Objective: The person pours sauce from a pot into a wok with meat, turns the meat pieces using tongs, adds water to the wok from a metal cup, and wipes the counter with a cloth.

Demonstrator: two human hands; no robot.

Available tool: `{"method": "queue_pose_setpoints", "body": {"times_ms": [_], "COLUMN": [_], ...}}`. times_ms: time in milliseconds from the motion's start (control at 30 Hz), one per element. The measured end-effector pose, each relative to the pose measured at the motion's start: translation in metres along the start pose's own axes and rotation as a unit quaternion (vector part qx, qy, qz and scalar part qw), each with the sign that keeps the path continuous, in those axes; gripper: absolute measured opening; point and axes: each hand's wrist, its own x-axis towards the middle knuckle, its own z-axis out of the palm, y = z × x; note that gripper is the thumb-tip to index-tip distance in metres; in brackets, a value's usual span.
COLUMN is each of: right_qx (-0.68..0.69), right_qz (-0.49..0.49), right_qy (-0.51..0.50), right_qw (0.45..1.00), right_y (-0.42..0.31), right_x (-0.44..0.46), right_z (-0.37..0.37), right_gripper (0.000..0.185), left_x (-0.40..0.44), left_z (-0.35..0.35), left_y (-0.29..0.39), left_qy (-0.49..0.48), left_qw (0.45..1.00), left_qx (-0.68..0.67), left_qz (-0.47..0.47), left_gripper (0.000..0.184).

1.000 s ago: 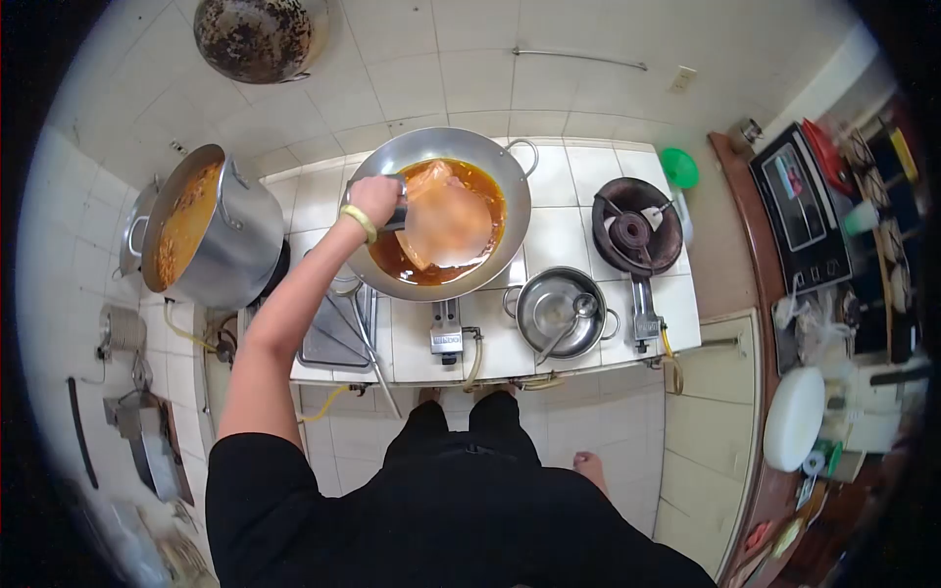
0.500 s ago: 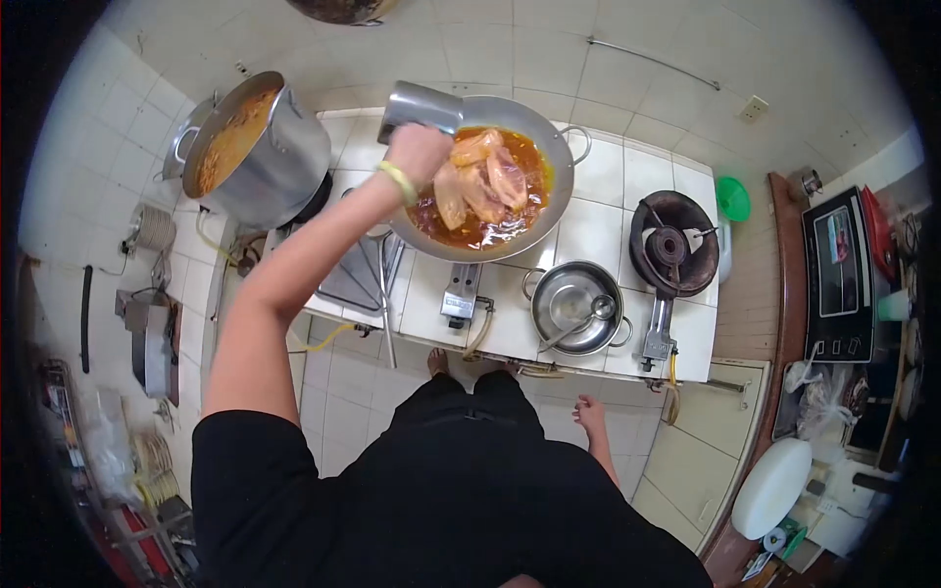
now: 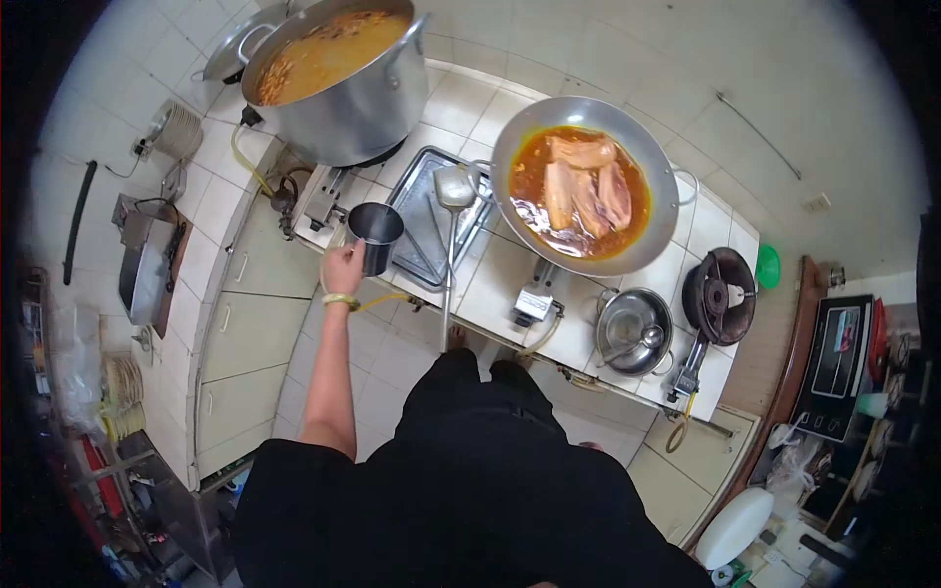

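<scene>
My left hand [image 3: 343, 269] is closed around a metal mug [image 3: 376, 257], held upright over the front edge of the counter, left of a metal tray [image 3: 423, 263]. The mug's inside looks dark, with no contents to make out. Of my right hand [image 3: 589, 446], only a sliver shows beside my body, its fingers hidden. In the large wok [image 3: 662, 157] several slabs of raw-looking meat [image 3: 588, 186] lie in reddish-brown liquid. A long-handled spatula [image 3: 452, 230] rests across the tray, its handle reaching past the counter edge.
A tall stockpot [image 3: 343, 122] of orange soup stands at the back left. Right of the wok's burner are a small pot [image 3: 627, 338] with a ladle [image 3: 651, 337] in it and a black gas burner [image 3: 718, 296]. A yellow hose [image 3: 382, 299] runs along the counter's front.
My left hand has drawn the mug back from over the wok, to the left and nearer my body, turning it from tipped to upright. The camera view has shifted. My right hand is now mostly hidden.
</scene>
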Motion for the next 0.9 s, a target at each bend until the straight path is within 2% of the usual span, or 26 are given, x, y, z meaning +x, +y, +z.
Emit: {"method": "queue_pose_setpoints", "body": {"times_ms": [67,100,133,167,200,267,300,367,433,533,633,667,700,767,833,900], "right_qx": [-0.125,-0.182,-0.178,-0.122,-0.102,-0.063,-0.079,-0.122,-0.248,-0.253,-0.205,-0.204,-0.163,-0.155,-0.069,-0.03], "right_qz": [-0.086,-0.184,-0.201,-0.252,-0.268,-0.461,-0.444,-0.48,-0.388,-0.352,-0.299,-0.368,-0.353,-0.345,-0.332,-0.394], "right_qy": [-0.016,-0.007,-0.023,0.0,-0.02,0.077,0.049,0.081,0.038,0.051,0.055,0.137,0.102,0.056,0.008,0.036], "right_qw": [0.988,0.966,0.963,0.96,0.958,0.882,0.891,0.865,0.887,0.9,0.93,0.897,0.916,0.924,0.941,0.918], "right_y": [-0.097,-0.179,-0.222,-0.294,-0.369,-0.43,-0.476,-0.543,-0.609,-0.63,-0.624,-0.604,-0.611,-0.618,-0.616,-0.603], "right_x": [0.003,-0.011,0.005,-0.001,-0.007,0.04,0.048,0.072,0.056,0.074,0.098,0.12,0.1,0.07,0.031,-0.005], "right_z": [-0.022,-0.036,-0.023,-0.021,-0.018,0.045,0.063,0.101,0.107,0.142,0.169,0.188,0.17,0.137,0.102,0.07], "right_gripper": [0.022,0.023,0.023,0.023,0.025,0.043,0.054,0.063,0.076,0.073,0.061,0.057,0.043,0.041,0.04,0.042], "left_x": [0.006,0.011,0.015,0.017,0.016,0.009,0.006,-0.004,-0.013,-0.023,-0.028,-0.027,-0.023,-0.018,-0.006,0.007], "left_z": [0.016,0.025,0.03,0.029,0.027,0.02,0.017,0.006,-0.004,-0.004,0.001,0.006,0.014,0.032,0.051,0.077], "left_y": [-0.035,-0.057,-0.071,-0.076,-0.076,-0.076,-0.078,-0.087,-0.093,-0.104,-0.112,-0.115,-0.118,-0.136,-0.143,-0.149], "left_qy": [0.012,0.016,0.021,0.011,0.001,0.005,0.009,0.013,0.007,0.005,-0.004,-0.013,-0.024,-0.044,-0.054,-0.057], "left_qw": [0.994,0.985,0.971,0.961,0.948,0.918,0.914,0.914,0.917,0.923,0.915,0.913,0.909,0.905,0.919,0.914], "left_qx": [-0.099,-0.154,-0.209,-0.244,-0.28,-0.346,-0.356,-0.36,-0.355,-0.338,-0.351,-0.357,-0.368,-0.374,-0.347,-0.366], "left_qz": [-0.047,-0.08,-0.112,-0.131,-0.151,-0.194,-0.193,-0.187,-0.179,-0.181,-0.197,-0.198,-0.194,-0.2,-0.183,-0.166], "left_gripper": [0.044,0.042,0.041,0.04,0.04,0.039,0.039,0.038,0.035,0.032,0.031,0.031,0.03,0.03,0.03,0.035]}}
